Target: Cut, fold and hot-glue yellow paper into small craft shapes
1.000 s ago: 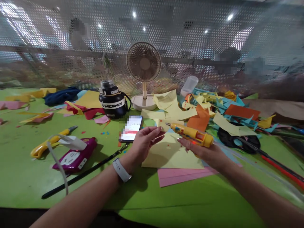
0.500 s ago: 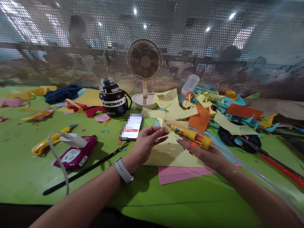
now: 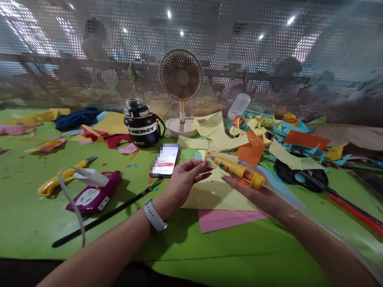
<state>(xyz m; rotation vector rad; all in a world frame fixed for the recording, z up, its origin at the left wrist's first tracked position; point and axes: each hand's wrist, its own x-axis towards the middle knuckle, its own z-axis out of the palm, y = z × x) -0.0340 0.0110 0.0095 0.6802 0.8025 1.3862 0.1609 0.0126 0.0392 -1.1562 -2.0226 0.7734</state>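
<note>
My left hand [image 3: 187, 175], with a pale watch strap [image 3: 154, 215] at its wrist, pinches what looks like a small pale yellow paper piece [image 3: 212, 161] between thumb and forefinger. A yellow pen-shaped tool [image 3: 237, 172] with a pointed metal tip lies in the grip of my right hand [image 3: 254, 194]. Its tip points left, right beside my left fingertips; whether it touches the paper I cannot tell. A small red glow shows on its body, and a pale cord or tube trails from its rear. Under both hands lie a yellow sheet [image 3: 217, 199] and pink sheets [image 3: 230, 219].
A phone [image 3: 166, 159] lies left of my hands, by a black strap [image 3: 119, 209]. Farther left are a purple device [image 3: 95, 195] and a yellow cutter [image 3: 64, 175]. Behind stand a fan [image 3: 181, 75] and a black bottle [image 3: 140, 123]. Paper scraps [image 3: 248, 149] and a black disc [image 3: 317, 177] lie right.
The tool and my right hand have shifted slightly to the left, its tip now nearer my left fingertips. My left hand keeps its pinch in nearly the same place.
</note>
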